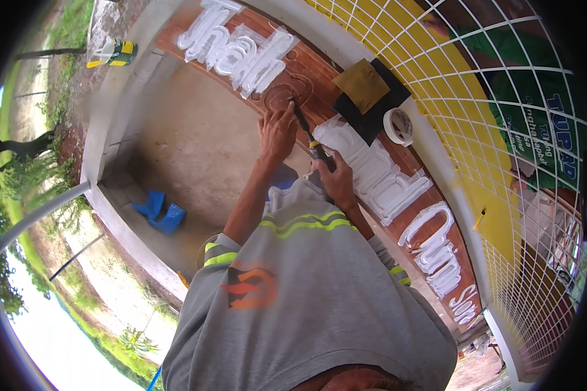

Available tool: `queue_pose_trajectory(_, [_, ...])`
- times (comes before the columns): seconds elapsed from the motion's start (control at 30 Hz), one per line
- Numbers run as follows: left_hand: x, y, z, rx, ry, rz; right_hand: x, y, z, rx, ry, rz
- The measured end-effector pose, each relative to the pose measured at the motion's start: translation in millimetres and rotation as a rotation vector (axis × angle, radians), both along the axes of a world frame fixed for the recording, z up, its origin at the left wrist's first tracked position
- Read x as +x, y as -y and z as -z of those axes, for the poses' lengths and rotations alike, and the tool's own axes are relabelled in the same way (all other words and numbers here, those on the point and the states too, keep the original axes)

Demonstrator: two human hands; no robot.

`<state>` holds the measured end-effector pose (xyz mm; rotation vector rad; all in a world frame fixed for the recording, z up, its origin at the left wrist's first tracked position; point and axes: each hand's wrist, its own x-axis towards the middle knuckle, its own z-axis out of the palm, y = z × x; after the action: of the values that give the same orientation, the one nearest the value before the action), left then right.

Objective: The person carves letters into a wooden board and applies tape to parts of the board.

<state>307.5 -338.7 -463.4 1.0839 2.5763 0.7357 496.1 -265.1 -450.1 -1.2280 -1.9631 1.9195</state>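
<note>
A long reddish-brown wooden board (430,225) carries carved letters, most of them coated white. One round carved letter (279,99) is bare brown wood. My right hand (336,179) is closed around the dark handle of what looks like a chisel (303,124), with a yellow band on it. The tool's narrow dark end points at the bare letter. On the board beside that end lies my left hand (278,133), its index finger stretched to the tip and the other fingers partly bent. Contact between finger and blade is too small to tell.
Right of the tool, a brown sandpaper-like square (362,85) lies on a black sheet (372,127), near a tape roll (398,126). White wire mesh (502,85) borders the yellow ledge, with a person in green behind it. Blue scraps (160,212) and a green-yellow can (120,52) are left.
</note>
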Motion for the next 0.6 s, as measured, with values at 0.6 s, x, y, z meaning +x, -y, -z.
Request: queue_pose_trajectory(0.6, [-9.0,-8.8,-7.2,-0.134,-0.049,0.000,-1.4,-9.6,19.5,-0.026,-0.052,0.000])
